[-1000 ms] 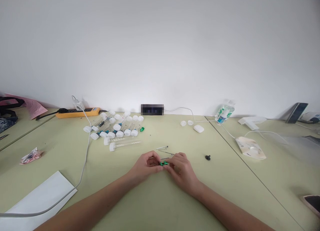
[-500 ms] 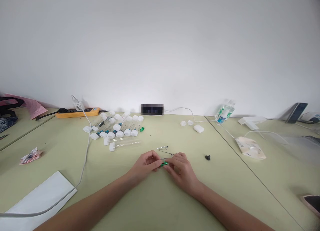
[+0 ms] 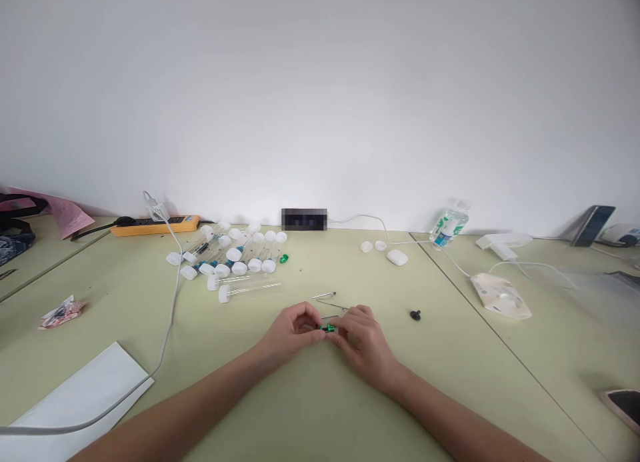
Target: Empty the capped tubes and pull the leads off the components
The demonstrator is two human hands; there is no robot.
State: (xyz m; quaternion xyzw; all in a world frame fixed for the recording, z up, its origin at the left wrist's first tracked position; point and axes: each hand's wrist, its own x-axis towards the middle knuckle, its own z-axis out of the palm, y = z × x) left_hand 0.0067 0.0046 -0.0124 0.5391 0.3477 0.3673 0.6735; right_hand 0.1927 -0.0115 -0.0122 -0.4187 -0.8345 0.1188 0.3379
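Near the middle of the table, a small shiny green part (image 3: pixel 328 328) with a dark section is between my two hands. My right hand (image 3: pixel 364 335) pinches its right end between thumb and fingers. Curled round its left end is my left hand (image 3: pixel 294 329), thumb below and index finger above, partly hiding the dark end. Just beyond the fingertips lie thin metal rods; one silver rod (image 3: pixel 325 295) has a dark tip, and a second thin rod (image 3: pixel 333 305) reaches toward my right hand's fingers. A small black knob-like piece (image 3: pixel 415 315) rests to the right.
Several clear tubes with white caps (image 3: pixel 239 267) lie at back left, beside another green piece (image 3: pixel 284 258). A yellow power strip (image 3: pixel 155 227), grey cable (image 3: pixel 173 309) and white sheet (image 3: pixel 95 395) are leftward. A bottle (image 3: pixel 450 225) and paper packet (image 3: pixel 501 297) are rightward.
My left thumb has shifted slightly down and right along the green part, and more of the part's dark end shows. My right hand is nearly unmoved.
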